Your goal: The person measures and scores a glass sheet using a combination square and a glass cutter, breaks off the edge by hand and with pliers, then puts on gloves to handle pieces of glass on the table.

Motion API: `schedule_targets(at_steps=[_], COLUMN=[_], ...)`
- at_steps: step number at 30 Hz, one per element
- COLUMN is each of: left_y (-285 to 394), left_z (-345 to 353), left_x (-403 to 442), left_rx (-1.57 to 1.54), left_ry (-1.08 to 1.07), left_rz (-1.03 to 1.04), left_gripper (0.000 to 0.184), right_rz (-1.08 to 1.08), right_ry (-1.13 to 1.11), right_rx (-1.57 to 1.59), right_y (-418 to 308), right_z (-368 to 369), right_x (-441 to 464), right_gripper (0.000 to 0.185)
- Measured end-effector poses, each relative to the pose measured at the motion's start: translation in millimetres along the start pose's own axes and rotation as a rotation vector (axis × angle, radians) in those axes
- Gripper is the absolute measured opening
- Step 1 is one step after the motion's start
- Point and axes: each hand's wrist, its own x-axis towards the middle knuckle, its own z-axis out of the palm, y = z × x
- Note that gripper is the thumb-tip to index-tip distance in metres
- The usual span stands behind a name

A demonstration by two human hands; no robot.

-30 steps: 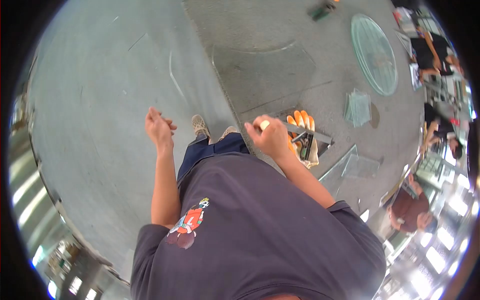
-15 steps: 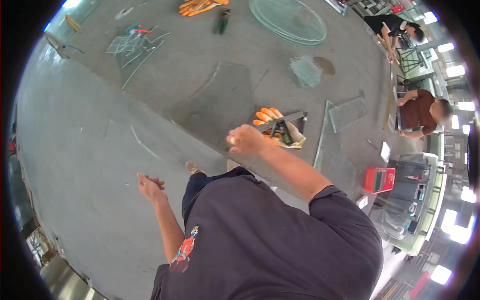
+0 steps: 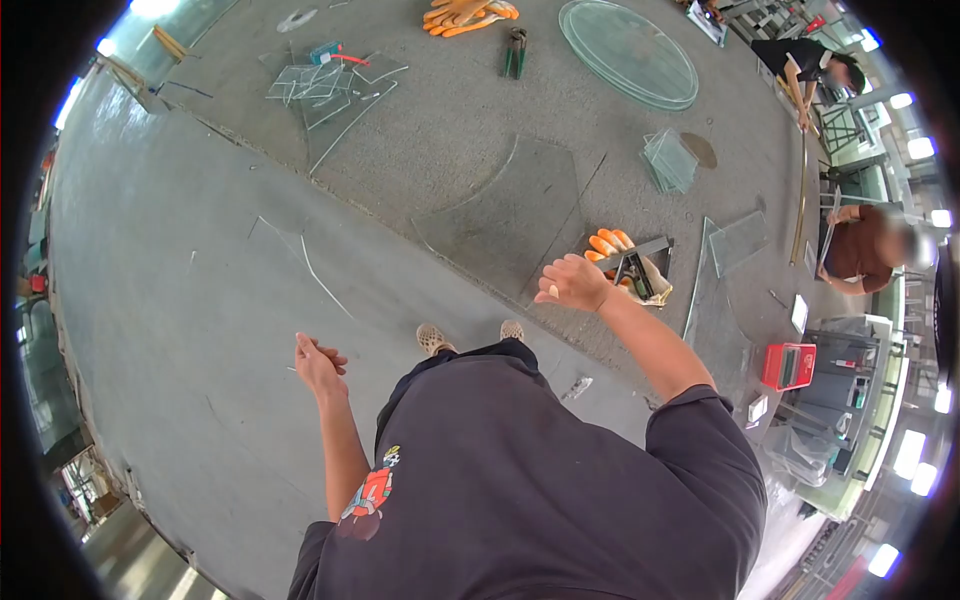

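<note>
We judge the step in hand to be standing or stepping along the edge of the counter (image 3: 430, 130), with nothing on it plainly being worked. Our right hand (image 3: 571, 283) is above its edge, fingers curled in; a small pale tip (image 3: 553, 291) shows at the thumb side, and we cannot tell whether it belongs to something gripped. Our left hand (image 3: 320, 366) hangs at eight o'clock in the view over the floor (image 3: 200, 350), loosely bent and apparently holding nothing.

From the right hand, the orange-fingered work glove (image 3: 606, 242) lies near at two to three o'clock, bearing a metal straightedge (image 3: 652, 249) and a black-handled tool (image 3: 637, 277). A curve-cut glass pane (image 3: 520, 205) lies at eleven, and a stack of small glass squares (image 3: 668, 163) just past one.

Any grasp at the straightedge would, we think, call for freeing the fingers first and keeping the wrist off the bare glass edges.

Against the frame half a second ago, the view has shifted, so the glove and glass sit farther toward three o'clock. Their layout matches, the right hand remains beside the glove, and both our shoes (image 3: 433, 339) now show plainly.
</note>
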Motion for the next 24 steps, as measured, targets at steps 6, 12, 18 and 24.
schedule_targets(at_steps=[6,12,18,24], left_y=[3.0,14.7,29.5,47.8], left_z=[-14.2,-19.1,-32.7,-47.1], left_x=[19.6,22.8,27.1,32.5], left_rx=[0.049,0.062,0.087,0.197], left_ry=[-0.016,-0.009,-0.039,-0.103], left_rz=[-0.021,-0.02,-0.011,0.068], left_gripper=[0.047,0.046,0.045,0.043], right_rz=[0.098,0.277,0.561,0.727], right_ry=[0.112,0.156,0.035,0.007], right_rx=[-0.083,-0.1,-0.072,-0.086], right_y=[-18.3,-14.5,27.0,73.1], right_z=[15.3,51.1,70.2,75.7], right_x=[43.2,136.8,244.1,311.4], right_gripper=[0.026,0.017,0.009,0.017])
